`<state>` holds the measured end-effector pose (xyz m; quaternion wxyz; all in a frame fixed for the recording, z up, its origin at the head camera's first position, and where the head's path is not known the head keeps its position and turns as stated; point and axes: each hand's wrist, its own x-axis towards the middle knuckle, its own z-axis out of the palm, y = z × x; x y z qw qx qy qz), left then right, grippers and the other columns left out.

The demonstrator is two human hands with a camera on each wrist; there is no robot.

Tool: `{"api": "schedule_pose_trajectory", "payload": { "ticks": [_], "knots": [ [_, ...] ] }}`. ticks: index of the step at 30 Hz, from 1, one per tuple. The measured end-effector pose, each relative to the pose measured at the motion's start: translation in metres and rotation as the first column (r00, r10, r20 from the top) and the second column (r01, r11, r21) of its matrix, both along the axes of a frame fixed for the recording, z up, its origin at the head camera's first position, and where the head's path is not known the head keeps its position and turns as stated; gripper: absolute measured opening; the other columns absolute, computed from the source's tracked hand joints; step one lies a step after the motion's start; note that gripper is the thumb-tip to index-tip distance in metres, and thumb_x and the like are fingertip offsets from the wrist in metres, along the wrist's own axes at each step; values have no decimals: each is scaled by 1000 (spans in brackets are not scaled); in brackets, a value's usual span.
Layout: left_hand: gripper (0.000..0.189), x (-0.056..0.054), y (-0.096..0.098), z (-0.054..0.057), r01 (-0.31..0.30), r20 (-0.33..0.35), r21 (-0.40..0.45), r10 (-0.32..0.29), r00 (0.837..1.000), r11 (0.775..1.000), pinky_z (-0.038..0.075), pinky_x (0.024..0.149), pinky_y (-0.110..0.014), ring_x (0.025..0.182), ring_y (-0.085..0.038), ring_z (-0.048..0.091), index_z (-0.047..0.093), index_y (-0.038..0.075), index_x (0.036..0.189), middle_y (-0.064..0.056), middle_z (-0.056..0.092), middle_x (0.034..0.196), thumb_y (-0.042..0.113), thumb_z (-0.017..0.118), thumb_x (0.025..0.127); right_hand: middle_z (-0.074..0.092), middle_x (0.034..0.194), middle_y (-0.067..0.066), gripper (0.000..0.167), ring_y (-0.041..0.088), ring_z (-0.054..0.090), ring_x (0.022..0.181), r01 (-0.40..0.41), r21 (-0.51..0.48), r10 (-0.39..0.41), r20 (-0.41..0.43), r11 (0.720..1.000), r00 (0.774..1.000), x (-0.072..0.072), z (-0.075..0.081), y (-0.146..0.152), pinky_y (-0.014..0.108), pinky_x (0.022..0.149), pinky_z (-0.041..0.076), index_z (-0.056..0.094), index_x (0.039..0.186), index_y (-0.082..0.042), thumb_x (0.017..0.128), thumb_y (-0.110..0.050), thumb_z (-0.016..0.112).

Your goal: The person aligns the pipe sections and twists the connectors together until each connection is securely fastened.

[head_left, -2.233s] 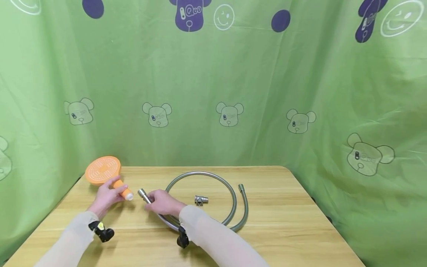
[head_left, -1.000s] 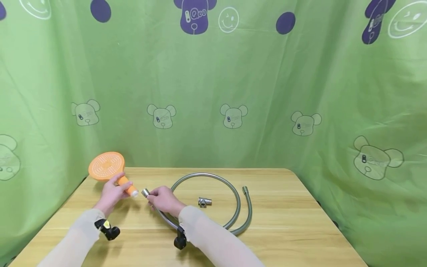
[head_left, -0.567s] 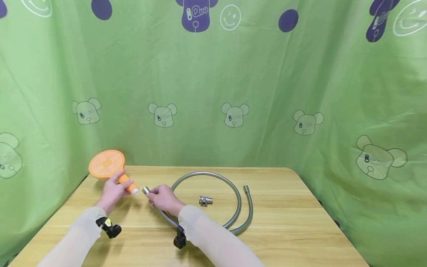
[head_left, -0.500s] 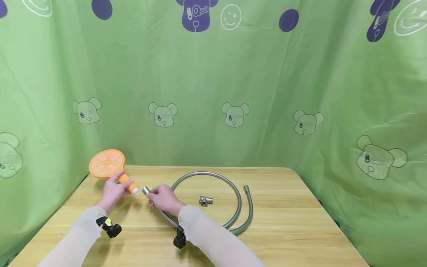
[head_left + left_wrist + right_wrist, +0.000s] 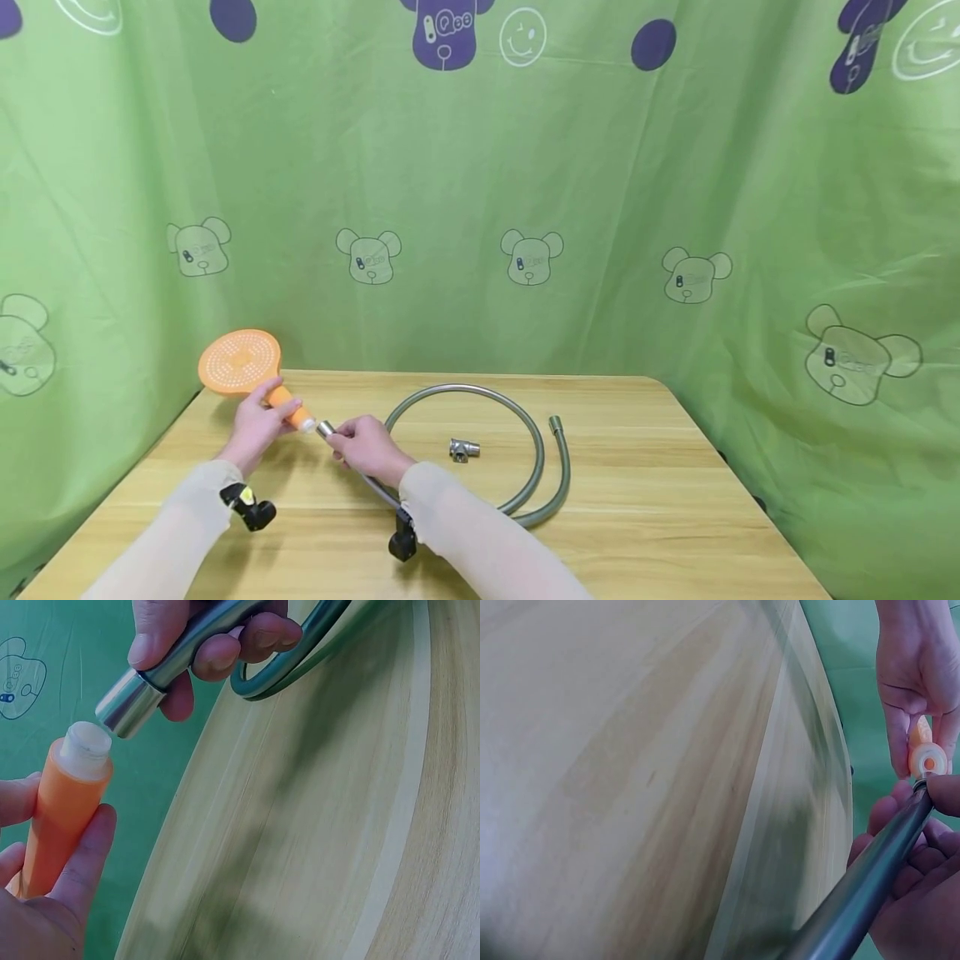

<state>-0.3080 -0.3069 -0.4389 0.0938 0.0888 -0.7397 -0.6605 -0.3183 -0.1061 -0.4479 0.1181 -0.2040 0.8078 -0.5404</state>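
Observation:
My left hand [image 5: 257,423] grips the handle of an orange shower head [image 5: 240,362], its round perforated face turned up. A white threaded end sticks out of the handle [image 5: 64,810] in the left wrist view. With thumb and fingers, my right hand [image 5: 369,446] holds a metal shower hose [image 5: 196,646] just behind its silver end nut [image 5: 129,703]. That nut sits close to the white end, tilted to it, with the thread still showing. In the right wrist view the hose runs away toward the handle's ringed opening [image 5: 929,762].
The rest of the hose loops over the wooden table [image 5: 637,508], its other end fitting [image 5: 555,423] lying to the right. Inside the loop lies a small chrome tee valve [image 5: 464,450]. A green printed curtain [image 5: 450,325] stands behind the table and along both sides.
Both hands have kept their grips. The shower head has risen a little and its handle end has come closer to the hose nut, narrowing the gap between them.

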Motion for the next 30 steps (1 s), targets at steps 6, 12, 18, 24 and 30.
{"api": "schedule_pose_trajectory", "payload": {
  "ticks": [6, 12, 18, 24, 30],
  "knots": [
    [77, -1, 2, 1, -7, -17, 12, 7, 1000, 1000, 59, 83, -22, 82, -5, 65, 14, 7, 161, -37, 26, 153, 9, 60, 100, 71, 80, 11, 15, 20, 64, 66, 6, 14, -6, -16, 1000, 1000, 1, 2, -2, 20, 50, 47, 74, 96, -4, 97, -18, 67],
    [76, -3, 6, 3, -24, -34, -9, 24, 999, 1000, 60, 82, -21, 81, -4, 65, 16, 7, 161, -36, 29, 149, 9, 61, 100, 70, 77, 8, 16, 13, 59, 61, 11, 22, -10, -44, 1000, 999, 3, 5, -2, 19, 48, 45, 74, 95, -3, 97, -18, 67],
    [74, -3, 7, 1, -48, -49, -18, 47, 998, 999, 60, 80, -21, 79, -3, 65, 18, 6, 160, -33, 35, 143, 9, 61, 100, 68, 72, 2, 15, 10, 57, 59, 27, 22, -26, -40, 999, 999, 4, 4, -3, 19, 48, 44, 74, 93, -5, 97, -18, 67],
    [74, -2, 9, -1, -77, -68, -57, 73, 995, 995, 60, 77, -20, 80, -3, 61, 23, 4, 159, -30, 40, 135, 9, 64, 98, 65, 69, -1, 16, 8, 54, 58, 27, 19, -26, -47, 999, 999, 4, 2, -4, 19, 48, 41, 74, 93, -4, 97, -17, 67],
    [75, -2, 14, -2, -78, -79, -67, 72, 994, 995, 60, 79, -20, 83, -5, 60, 23, 4, 159, -31, 40, 135, 7, 65, 97, 65, 68, -3, 16, 7, 54, 58, 42, 26, -40, -59, 999, 997, 3, 1, -3, 19, 48, 41, 75, 92, -5, 97, -18, 67]
  ]
}}
